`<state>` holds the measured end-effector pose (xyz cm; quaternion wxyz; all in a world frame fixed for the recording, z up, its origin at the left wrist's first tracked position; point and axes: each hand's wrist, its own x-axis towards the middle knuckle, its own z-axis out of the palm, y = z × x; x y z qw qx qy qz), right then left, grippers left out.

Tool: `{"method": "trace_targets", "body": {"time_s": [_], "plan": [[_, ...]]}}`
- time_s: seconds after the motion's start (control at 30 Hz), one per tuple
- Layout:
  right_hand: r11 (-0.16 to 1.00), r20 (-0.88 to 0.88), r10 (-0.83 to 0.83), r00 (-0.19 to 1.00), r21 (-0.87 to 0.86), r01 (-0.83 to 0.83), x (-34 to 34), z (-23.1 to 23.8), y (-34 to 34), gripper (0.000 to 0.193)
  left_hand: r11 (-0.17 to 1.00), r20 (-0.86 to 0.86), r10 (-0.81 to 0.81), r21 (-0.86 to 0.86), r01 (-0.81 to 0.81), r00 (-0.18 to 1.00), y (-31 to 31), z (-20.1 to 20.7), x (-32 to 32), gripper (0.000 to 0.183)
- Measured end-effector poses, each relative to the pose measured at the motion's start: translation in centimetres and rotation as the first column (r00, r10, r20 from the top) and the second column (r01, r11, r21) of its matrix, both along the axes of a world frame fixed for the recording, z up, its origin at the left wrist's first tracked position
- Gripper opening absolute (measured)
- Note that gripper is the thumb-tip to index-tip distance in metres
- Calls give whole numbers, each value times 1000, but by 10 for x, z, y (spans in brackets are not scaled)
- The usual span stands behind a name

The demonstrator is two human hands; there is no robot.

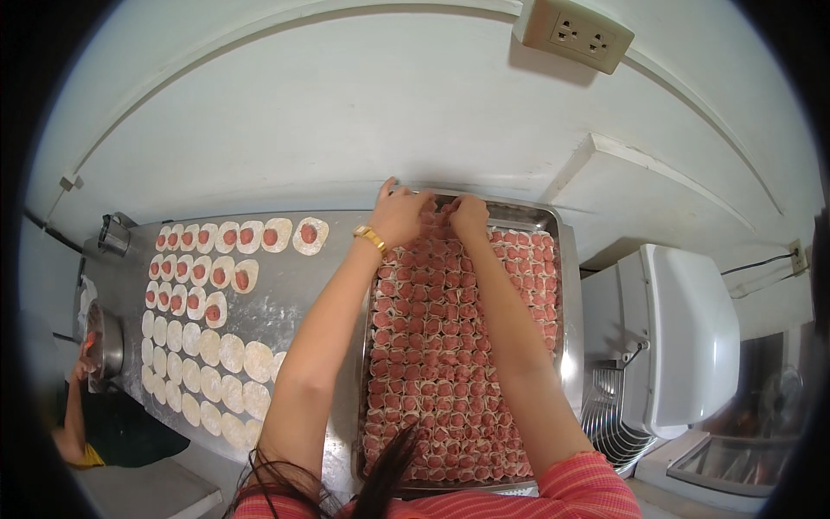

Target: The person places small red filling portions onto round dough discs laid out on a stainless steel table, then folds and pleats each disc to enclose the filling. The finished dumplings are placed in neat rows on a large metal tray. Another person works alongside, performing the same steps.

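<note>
At the steel tray's (pixel 564 285) far edge, both hands' (pixel 399 216) (pixel 469 216) fingers curl onto pink dumplings (pixel 450 346), grip unclear

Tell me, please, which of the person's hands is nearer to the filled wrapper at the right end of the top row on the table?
Left. The left hand is just right of that filled wrapper; the right hand is farther right, over the tray.

Bare forearms, gold wristwatch (pixel 370 237) on the left wrist, red-striped short sleeves (pixel 588 489), dark hair.
</note>
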<state>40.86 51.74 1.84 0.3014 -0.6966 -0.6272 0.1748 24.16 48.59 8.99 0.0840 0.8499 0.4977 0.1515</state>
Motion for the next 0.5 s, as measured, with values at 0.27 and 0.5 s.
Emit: {"method": "trace_targets", "body": {"time_s": [0.27, 0.5], "plan": [[996, -235, 83, 968, 3, -84, 12, -4, 1, 5, 990, 150, 85, -123, -67, 985, -66, 15, -58, 45], [998, 80, -6, 997, -59, 11, 8, -1, 2, 14, 964, 277, 217, -211, -161, 936, -133, 10, -94, 42]]}}
